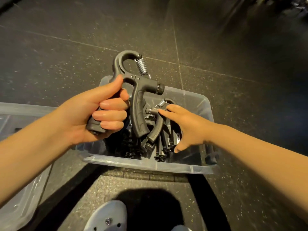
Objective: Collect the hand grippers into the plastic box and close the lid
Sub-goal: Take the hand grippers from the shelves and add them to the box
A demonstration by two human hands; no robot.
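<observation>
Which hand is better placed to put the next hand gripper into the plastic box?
The left hand. It grips a hand gripper by one handle, directly above the open plastic box. The right hand holds nothing; its straight fingers only touch a second gripper lying inside the box.

Open-topped plastic box (150,165), far-right corner free, hand grippers (160,130) heaped centre-left.

Left hand (100,114) grips a hand gripper (138,114); right hand (188,127) reaches forward, fingers apparently straight.
</observation>
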